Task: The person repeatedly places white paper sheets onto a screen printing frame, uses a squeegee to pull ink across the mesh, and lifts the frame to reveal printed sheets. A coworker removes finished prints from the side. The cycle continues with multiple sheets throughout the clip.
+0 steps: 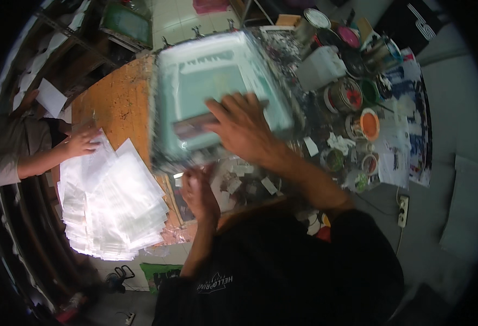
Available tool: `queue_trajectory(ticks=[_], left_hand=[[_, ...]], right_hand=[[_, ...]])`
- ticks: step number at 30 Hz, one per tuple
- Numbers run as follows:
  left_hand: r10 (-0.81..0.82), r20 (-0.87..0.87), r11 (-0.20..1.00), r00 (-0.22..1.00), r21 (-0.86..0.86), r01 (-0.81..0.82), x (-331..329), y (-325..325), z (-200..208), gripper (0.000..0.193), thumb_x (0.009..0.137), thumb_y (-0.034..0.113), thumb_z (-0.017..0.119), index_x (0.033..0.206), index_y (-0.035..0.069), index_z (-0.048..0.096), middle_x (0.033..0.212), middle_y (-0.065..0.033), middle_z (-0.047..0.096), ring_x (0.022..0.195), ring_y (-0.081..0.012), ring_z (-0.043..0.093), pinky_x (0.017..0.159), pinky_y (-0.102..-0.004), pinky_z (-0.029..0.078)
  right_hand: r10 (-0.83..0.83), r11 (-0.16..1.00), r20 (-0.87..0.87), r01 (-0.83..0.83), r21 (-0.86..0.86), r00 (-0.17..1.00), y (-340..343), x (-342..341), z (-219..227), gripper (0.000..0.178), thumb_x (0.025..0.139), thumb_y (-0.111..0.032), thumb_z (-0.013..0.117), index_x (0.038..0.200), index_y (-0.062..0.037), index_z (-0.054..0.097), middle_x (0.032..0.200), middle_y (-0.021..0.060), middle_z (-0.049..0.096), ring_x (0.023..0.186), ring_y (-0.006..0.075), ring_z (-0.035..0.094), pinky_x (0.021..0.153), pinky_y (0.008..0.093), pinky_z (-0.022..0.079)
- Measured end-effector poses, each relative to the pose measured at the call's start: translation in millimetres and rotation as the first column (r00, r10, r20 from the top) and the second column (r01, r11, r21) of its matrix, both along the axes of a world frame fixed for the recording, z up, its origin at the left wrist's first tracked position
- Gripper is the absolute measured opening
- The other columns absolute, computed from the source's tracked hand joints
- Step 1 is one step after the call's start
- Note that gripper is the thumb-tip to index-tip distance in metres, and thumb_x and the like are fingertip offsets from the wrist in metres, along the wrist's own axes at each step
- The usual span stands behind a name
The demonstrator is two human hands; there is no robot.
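Clock positions are taken from the centre of the view. At 9 o'clock, a co-worker's hand (84, 142) rests on the upper sheets of a loose, fanned pile of white sheets (111, 204), which extends to 8 o'clock. A worn orange-brown tabletop (120, 89) shows at 10 o'clock. The left hand (200, 190), toward 8 o'clock, is at the near edge of the screen frame (209, 81); its fingers appear curled, but blur prevents telling whether they grip. The frame, with pale green mesh, lies at 12 o'clock. Across its near part is a dark squeegee (189, 128), tilted slightly; the right hand (241, 122) is closed over it, fingers bent. At 1 to 2 o'clock stands a whitish jug (321, 68); an orange-filled tin (368, 125) stands nearer 3 o'clock.
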State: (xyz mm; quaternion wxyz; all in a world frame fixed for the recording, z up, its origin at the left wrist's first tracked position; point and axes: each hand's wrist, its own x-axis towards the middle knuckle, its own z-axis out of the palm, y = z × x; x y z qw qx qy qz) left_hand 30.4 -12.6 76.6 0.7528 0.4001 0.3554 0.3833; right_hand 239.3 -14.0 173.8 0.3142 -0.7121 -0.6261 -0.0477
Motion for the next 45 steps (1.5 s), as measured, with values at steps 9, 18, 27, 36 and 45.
queue_trajectory(ticks=[9,18,27,36,45], left_hand=[[0.072,-0.082,0.665,0.994,-0.739,-0.109,-10.3,-4.6,-53.2,0.07,0.105,0.043,0.053,0.156,0.003,0.027,0.158,-0.0207,0.031,0.146,-0.0349,0.036,0.114,-0.0676,0.032],[0.098,-0.063,0.661,0.993,-0.742,-0.112,-22.6,-3.3,-54.2,0.051,0.104,0.035,0.058,0.14,0.0,0.045,0.137,-0.0184,0.05,0.135,-0.0317,0.049,0.101,-0.051,0.043],[0.065,-0.034,0.722,0.997,-0.689,-0.07,-17.1,0.4,-52.2,0.032,0.099,0.021,0.05,0.127,0.005,0.05,0.129,-0.0147,0.053,0.135,-0.0346,0.051,0.109,-0.0646,0.035],[0.069,0.019,0.686,0.997,-0.727,-0.034,-27.3,-1.4,-52.6,0.026,0.095,0.021,0.061,0.117,0.006,0.058,0.123,-0.0124,0.062,0.128,-0.03,0.055,0.101,-0.0518,0.042],[-0.139,0.433,0.967,0.89,-0.134,0.217,5.7,75.8,51.6,0.021,0.093,0.011,0.061,0.113,0.003,0.062,0.118,-0.0152,0.068,0.124,-0.033,0.061,0.112,-0.0501,0.042]], right_hand=[[-0.078,0.982,0.029,0.082,-0.169,0.997,111.5,133.7,-155.4,0.023,0.085,-0.002,0.064,0.104,-0.0136,0.07,0.09,0.0082,0.073,0.093,0.0316,0.064,0.083,0.0472,0.046],[0.007,0.945,-0.017,-0.012,-0.326,1.0,143.6,110.1,-168.0,0.027,0.087,-0.004,0.061,0.109,-0.0145,0.072,0.092,0.0101,0.074,0.086,0.0321,0.07,0.08,0.05,0.05],[-0.018,0.959,0.053,0.032,-0.281,0.998,-14.2,-25.9,-164.8,0.039,0.078,0.002,0.064,0.115,-0.0079,0.068,0.112,0.0136,0.07,0.109,0.0315,0.064,0.095,0.0492,0.041],[0.05,0.929,-0.004,-0.048,-0.367,0.999,-51.7,-50.4,-111.6,0.043,0.077,-0.004,0.068,0.12,-0.0069,0.065,0.104,0.0098,0.067,0.101,0.0288,0.06,0.086,0.0432,0.041],[0.013,0.991,0.239,-0.045,0.129,0.971,25.1,10.3,37.1,0.043,0.093,-0.048,0.067,0.093,-0.0058,0.068,0.063,0.0076,0.062,0.051,0.0207,0.061,0.05,0.0396,0.048]])
